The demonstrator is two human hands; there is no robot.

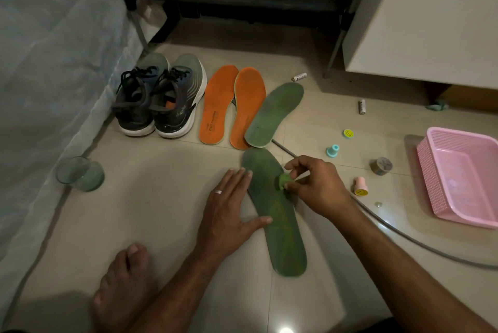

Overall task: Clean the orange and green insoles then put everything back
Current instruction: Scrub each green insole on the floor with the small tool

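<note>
Head view: left hand (229, 211) spread flat, pinning near green insole (280, 224); right hand (315, 184) pinching green cloth (281, 181) atop it, for scrubbing.

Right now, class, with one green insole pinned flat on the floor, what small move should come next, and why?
Probably drag the small green cloth toward the heel of the near insole. The right hand pinches it near the toe end, and the left hand lies flat, steadying the edge, so most of its length lies beyond the cloth.

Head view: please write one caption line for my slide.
Left hand steadies a green insole on the floor while right hand rubs it with a green cloth.
</note>
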